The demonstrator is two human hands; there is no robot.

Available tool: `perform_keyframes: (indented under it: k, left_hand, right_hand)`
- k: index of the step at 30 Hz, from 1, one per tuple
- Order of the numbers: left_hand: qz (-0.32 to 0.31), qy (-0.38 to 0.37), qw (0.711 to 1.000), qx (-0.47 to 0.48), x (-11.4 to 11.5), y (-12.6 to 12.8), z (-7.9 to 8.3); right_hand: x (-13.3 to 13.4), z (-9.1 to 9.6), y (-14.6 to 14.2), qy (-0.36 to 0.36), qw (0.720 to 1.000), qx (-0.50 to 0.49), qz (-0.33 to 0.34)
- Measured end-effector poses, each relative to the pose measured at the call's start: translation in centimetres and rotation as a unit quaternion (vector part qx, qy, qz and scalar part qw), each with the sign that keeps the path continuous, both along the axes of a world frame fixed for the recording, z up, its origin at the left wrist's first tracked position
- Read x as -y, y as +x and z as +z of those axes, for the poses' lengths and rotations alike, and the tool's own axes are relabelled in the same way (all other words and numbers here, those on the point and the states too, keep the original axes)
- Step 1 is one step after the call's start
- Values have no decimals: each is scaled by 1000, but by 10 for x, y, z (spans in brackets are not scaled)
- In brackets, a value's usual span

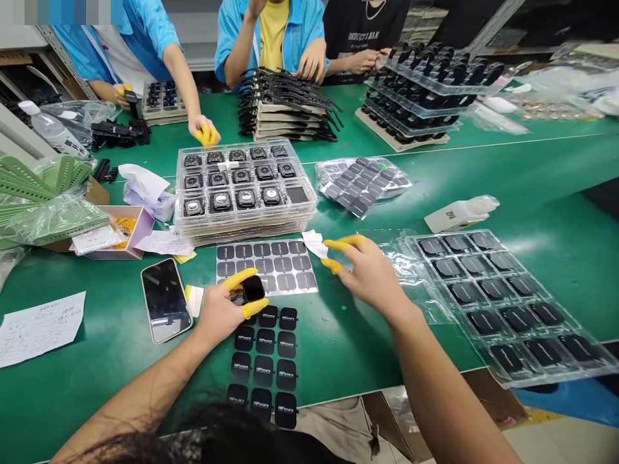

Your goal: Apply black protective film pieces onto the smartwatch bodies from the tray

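Observation:
My left hand, with yellow finger cots on thumb and finger, grips a black smartwatch body by its edges, its dark screen facing up. My right hand, also in yellow finger cots, pinches a crumpled white tissue at its near end. Under and behind the watch lies a sheet of grey square stickers, partly covered by the left hand. Nearer me is a sheet of black square films printed "HiFuture"; my head hides its lower end.
A stacked clear tray of watch bodies stands ahead. At right lies a tray of black watch pieces, beside a white bottle. A smartphone lies left. Across the table, co-workers sit near stacked straps; one co-worker's hand nears the tray.

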State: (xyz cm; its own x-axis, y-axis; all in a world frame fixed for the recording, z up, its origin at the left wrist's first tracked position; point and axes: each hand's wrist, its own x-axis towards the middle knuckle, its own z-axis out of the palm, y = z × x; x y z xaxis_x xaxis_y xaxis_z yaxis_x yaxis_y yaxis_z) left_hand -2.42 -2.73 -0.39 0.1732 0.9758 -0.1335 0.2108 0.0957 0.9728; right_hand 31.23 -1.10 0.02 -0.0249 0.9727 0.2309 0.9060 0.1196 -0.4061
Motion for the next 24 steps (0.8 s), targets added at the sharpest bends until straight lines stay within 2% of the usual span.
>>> perform_keyframes:
  k: [2, 5, 7, 9, 11, 13, 15, 17, 21, 24]
  left_hand:
    - [3, -11, 1000, 17, -1, 1, 0]
    - [13, -24, 999, 33, -1, 2, 0]
    - [15, -27, 999, 32, -1, 3, -1]
    - [7, -18, 999, 30, 0, 4, -1]
    - [-12, -1, 999, 31, 1, 5, -1]
    - [-21, 7, 999, 33, 2, 5, -2]
    - [-12, 1, 999, 31, 2, 5, -2]
    - [-5, -1, 1000, 21, 3, 5, -1]
    - [-32, 7, 999, -2, 3, 6, 1]
    - [-11, -8, 1000, -11, 3, 7, 2]
  right_hand:
    - [-31, -3, -2, 11, 996, -21, 81]
    - [-49, -3, -12, 26, 993, -76, 90]
    - [-38, 2, -33, 72, 980, -136, 130]
    - [-18, 8, -65, 105, 950, -186, 230]
    - [-1, 13, -99, 108, 930, -168, 309]
    - [8, 15, -122, 109, 937, -107, 315]
    - [7, 16, -130, 118, 947, -67, 290]
    - [2, 14, -127, 122, 946, -69, 294]
    - [-8, 10, -116, 110, 936, -85, 323]
    - [-8, 8, -114, 118, 936, -87, 322]
